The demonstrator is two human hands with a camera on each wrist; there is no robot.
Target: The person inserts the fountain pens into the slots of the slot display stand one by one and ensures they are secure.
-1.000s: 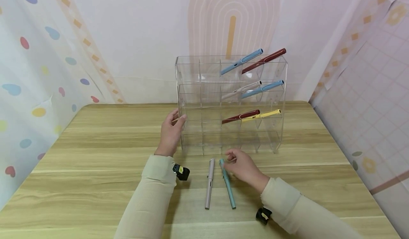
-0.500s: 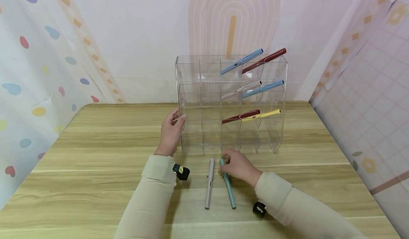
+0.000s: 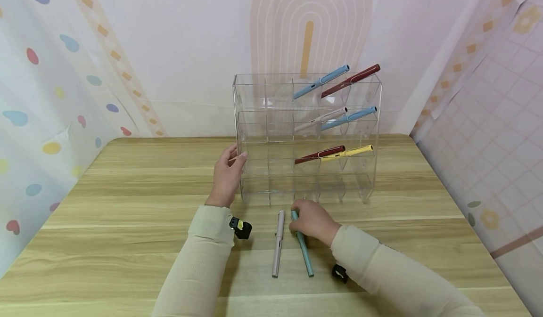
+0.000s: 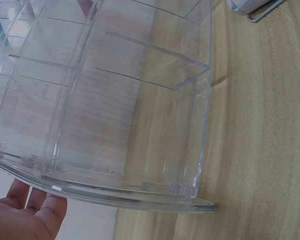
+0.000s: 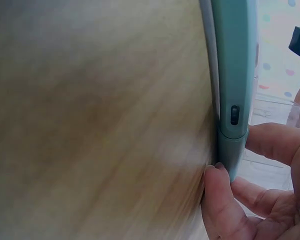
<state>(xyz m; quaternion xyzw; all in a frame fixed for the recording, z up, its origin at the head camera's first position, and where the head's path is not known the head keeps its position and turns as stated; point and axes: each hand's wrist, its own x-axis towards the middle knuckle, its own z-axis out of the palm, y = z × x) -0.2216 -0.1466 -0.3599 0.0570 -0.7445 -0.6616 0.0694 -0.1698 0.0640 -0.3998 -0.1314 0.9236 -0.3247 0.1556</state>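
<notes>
A clear acrylic pen rack (image 3: 280,183) stands upright on the table. My left hand (image 3: 226,178) holds its left side, thumb at the front edge and fingers outside the panel; in the left wrist view those fingers (image 4: 51,212) lie against the side wall. Two capped pens lie in front of the rack: a grey one (image 3: 278,246) and a teal one (image 3: 304,253). My right hand (image 3: 316,220) pinches the teal pen near its far, capped end. Close up in the right wrist view, thumb and fingers sit on both sides of the teal pen (image 5: 235,70).
On the rack's right half, several pens lean in the upper tiers: blue (image 3: 321,82), dark red (image 3: 350,80), pale pink (image 3: 326,117), another blue (image 3: 349,117), maroon (image 3: 320,154) and yellow (image 3: 354,151). A patterned cloth (image 3: 191,48) hangs behind the wooden table (image 3: 127,223).
My right hand has moved left onto the teal pen's upper end, and its fingers have closed around it. The left hand, the rack and the grey pen stay where they were.
</notes>
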